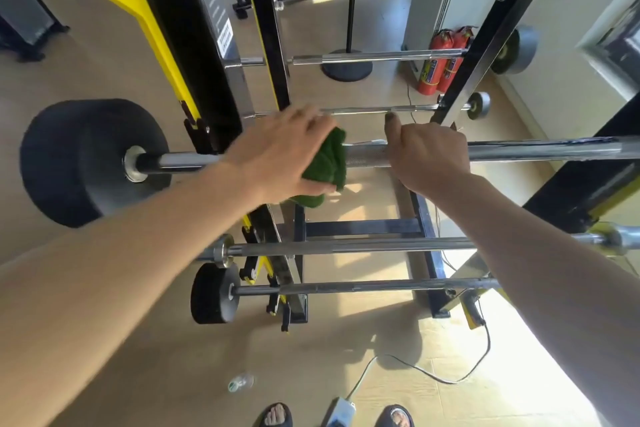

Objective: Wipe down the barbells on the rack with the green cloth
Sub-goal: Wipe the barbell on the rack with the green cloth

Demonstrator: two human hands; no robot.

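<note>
— Where is the cloth (329,159)?
— It is wrapped on the bar (519,151), near the middle of the picture. The left hand (287,156) grips the cloth around the bar; the fingers are curled over the top and the thumb is under. A part of the cloth hangs below the hand.

— And the right hand (427,154)?
— It holds the same bar directly, just beside the cloth, a short knurled piece of steel between them. The fingers are closed over the bar, and the thumb points up.

— What carries the bar?
— The rack (270,45), with black and yellow uprights. The bar has a big black plate (86,163) on its left end. Other bars lie on the rack above and below: three higher, two lower. The lowest has a smaller plate (214,293).

— What else is around?
— Two red extinguishers (441,62) stand on the floor (138,357) behind the rack. A cable (450,380) runs across the floor, and a small bottle (240,382) lies there. The person's feet in sandals show at the lower edge.
</note>
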